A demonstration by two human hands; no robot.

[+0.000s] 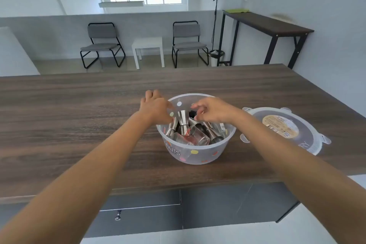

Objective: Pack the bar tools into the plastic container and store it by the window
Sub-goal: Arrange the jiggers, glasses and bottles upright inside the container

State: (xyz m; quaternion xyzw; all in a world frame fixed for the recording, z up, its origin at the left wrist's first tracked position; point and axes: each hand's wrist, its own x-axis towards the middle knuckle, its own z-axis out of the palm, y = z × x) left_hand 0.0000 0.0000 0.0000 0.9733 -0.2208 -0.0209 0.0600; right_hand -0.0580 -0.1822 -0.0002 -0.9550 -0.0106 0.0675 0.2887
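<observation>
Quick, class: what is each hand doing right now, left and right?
Left hand: fingers curled at the plastic container rim; grip cannot be told.
Right hand: fingers pinched above the steel jiggers; whether it holds anything cannot be told.

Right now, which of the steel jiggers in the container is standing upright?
The jigger in the middle of the plastic container, between the left hand and right hand. It stands upright with its cup mouth facing up; the others lean or lie among the glasses.

Clear polka-dotted container (198, 156), dark woodgrain counter (79, 115)
</observation>
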